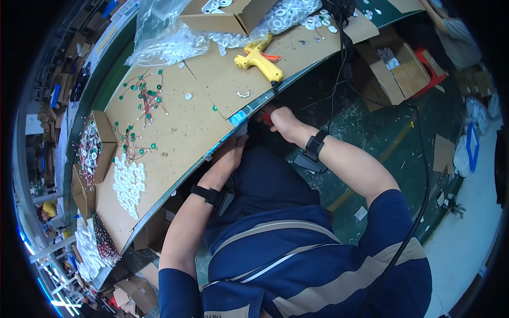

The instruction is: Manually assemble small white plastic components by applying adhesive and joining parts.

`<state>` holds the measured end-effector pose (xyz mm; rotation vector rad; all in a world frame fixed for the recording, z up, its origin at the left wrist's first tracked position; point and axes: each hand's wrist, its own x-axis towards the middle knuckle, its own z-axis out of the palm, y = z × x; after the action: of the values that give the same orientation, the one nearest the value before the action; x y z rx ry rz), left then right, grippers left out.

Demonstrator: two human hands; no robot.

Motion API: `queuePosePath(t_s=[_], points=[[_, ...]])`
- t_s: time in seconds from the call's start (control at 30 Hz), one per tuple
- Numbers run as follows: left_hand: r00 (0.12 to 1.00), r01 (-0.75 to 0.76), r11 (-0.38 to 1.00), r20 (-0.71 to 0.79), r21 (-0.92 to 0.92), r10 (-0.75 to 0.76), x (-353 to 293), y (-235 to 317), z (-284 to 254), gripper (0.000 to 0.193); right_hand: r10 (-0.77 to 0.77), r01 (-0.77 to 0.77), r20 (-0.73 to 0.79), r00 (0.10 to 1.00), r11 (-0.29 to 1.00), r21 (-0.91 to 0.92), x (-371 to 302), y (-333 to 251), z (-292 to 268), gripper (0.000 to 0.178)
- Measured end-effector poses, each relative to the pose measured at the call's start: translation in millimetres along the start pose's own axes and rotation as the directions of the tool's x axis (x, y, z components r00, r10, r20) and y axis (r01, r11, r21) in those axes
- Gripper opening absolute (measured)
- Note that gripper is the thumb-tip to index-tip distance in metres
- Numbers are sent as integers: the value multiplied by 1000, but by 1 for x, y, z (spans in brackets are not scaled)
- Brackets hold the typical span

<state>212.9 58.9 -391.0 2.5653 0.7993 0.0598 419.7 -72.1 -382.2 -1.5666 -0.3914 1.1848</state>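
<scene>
- A yellow plastic glue gun with an orange trigger (260,61) is laid near the edge of the cardboard-covered table (196,116).
- Just bodyward of the gun, a small red object (266,120) is gripped by the right hand (285,123); its far end is lost in shadow.
- Left of that, also bodyward of the gun, the left hand (230,153) is partly hidden by the table edge. Whether the whitish piece (242,130) by its fingers is gripped cannot be told. The hands are held apart.
- Left of the gun, green discs on thin red wires (148,98) are scattered; farther lower left, white plastic rings (129,185) are spread.
- Beyond the gun, a brown cardboard box (214,23) is set.
</scene>
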Motion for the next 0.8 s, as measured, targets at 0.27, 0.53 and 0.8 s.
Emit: queuePosePath(t_s=[0.27,0.53,0.8], points=[[1000,-15,999,-13,48,16,4,-10,3,64,34,-36,39,999,998,43,0,-12,4,47],[999,-38,999,5,1,38,5,-7,0,60,52,-57,70,996,995,78,1,-13,3,47],[999,-34,999,1,28,34,5,-1,-2,57,35,-38,67,997,998,43,-2,-16,2,42]])
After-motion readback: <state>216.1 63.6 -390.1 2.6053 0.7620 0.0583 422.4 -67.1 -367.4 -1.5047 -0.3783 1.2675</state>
